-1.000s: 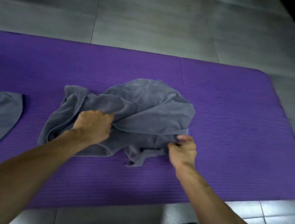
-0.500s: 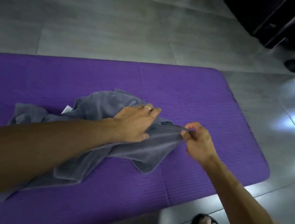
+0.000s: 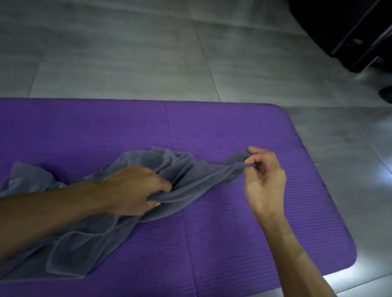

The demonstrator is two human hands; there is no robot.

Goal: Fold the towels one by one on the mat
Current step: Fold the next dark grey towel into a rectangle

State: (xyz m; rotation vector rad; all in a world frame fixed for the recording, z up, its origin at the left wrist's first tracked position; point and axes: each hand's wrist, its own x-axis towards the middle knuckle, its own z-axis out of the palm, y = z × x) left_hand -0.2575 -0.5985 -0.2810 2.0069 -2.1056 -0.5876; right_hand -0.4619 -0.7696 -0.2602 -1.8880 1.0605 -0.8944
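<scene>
the grey towel [image 3: 185, 179] lies crumpled on the purple mat [image 3: 250, 256], bunched toward the mat's right end, with a loose tail trailing toward the near left under the left forearm. one corner is pinched between thumb and fingertips of the right hand [image 3: 264, 180] and is raised clear of the mat; the remaining fingers of that hand are loosely curled. a gathered ridge of cloth at mid-length is gripped by the left hand [image 3: 133, 190], whose fingers are curled round the fabric. between the two hands the cloth is drawn into a taut, twisted band.

handling properties, as judged: the towel is soft, limp and light; no shape is held unless tension is applied. the fabric appears thin and slightly napped, so slipping from a pinch is unlikely, but creases will persist until shaken or smoothed out.

recommended hold: corners and hem edges are to be taken, not the bunched middle. the left grip should be transferred along the edge to the adjacent corner, so that the towel can be spread flat on the mat before the first fold is made.
</scene>
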